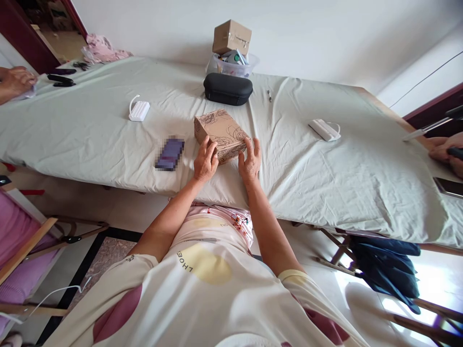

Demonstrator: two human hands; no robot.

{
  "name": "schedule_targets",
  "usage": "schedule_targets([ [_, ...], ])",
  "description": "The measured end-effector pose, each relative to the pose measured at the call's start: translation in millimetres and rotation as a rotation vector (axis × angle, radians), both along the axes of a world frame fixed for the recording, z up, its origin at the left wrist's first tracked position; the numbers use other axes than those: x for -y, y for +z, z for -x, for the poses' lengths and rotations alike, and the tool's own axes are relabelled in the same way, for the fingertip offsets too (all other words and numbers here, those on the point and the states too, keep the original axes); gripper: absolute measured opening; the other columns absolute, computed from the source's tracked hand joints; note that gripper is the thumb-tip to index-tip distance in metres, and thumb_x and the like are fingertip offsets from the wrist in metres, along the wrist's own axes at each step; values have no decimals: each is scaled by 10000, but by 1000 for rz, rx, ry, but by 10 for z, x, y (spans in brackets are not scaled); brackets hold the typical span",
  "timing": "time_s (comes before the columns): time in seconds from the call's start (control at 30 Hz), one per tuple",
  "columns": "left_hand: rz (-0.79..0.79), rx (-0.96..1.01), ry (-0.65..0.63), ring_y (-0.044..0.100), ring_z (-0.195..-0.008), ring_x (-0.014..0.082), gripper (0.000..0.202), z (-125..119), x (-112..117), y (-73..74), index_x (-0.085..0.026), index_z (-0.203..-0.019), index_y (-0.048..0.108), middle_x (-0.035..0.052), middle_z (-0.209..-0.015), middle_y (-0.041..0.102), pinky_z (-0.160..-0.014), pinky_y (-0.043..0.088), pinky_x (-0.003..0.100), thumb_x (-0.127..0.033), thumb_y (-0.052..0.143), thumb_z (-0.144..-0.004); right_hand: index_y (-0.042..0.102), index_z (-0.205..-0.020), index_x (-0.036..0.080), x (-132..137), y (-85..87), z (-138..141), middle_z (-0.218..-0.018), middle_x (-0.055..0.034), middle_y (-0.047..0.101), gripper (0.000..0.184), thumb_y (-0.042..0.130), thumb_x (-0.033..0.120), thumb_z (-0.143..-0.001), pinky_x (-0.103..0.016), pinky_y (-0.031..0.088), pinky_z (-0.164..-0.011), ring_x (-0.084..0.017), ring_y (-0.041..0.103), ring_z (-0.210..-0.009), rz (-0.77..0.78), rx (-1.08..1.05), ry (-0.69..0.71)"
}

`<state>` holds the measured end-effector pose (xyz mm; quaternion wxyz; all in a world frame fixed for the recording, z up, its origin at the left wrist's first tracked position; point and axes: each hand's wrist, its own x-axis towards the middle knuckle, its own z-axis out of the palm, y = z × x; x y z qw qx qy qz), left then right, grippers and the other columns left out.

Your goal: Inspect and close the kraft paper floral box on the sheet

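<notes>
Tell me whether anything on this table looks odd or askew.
The cardboard box, by the left hand and right hand, bears dark, scribble-like loops and sits turned askew to the front edge of the wrinkled tablecloth. No spill shows.

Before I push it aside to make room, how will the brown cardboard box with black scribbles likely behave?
The brown cardboard box with black scribbles will probably hold its shape: its edges look straight. Being low and flat-sided, it seems unlikely to roll or tip. It may drag the pale green cloth, which lies in loose wrinkles.
</notes>
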<state>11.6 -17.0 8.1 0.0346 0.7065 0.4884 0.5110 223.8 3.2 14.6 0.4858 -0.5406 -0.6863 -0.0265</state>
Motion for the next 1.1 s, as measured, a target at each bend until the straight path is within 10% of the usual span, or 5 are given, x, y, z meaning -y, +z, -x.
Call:
schedule_targets([
  [0.37, 4, 75, 24, 497, -1585, 239, 664, 33, -85, -71, -178, -1602, 482, 180, -1648, 553, -1366, 363, 408, -550, 197, -1132, 324, -1689, 201, -78, -202, 24, -1453, -187, 701, 659, 408, 390, -1063, -426, 671, -982, -277, 746, -1242, 81, -51, 1],
  [0.8, 73, 108, 14, 372, -1669, 236, 679, 32, -77, -90, -193, -1687, 349, 130, -1743, 455, -1411, 292, 429, -285, 464, -1024, 475, -1546, 194, -134, -328, 10, -1267, -136, 767, 634, 563, 267, -922, -474, 670, -997, -254, 765, -1034, 210, -67, 57],
  [1.1, 163, 115, 103, 640, -1450, 311, 618, 105, -236, -300, -178, -1590, 466, 192, -1529, 664, -1248, 540, 489, -319, 578, -999, 568, -1417, 199, -121, -278, 19, -1135, -127, 769, 545, 591, 295, -882, -484, 661, -926, -263, 733, -912, 232, -46, 56],
])
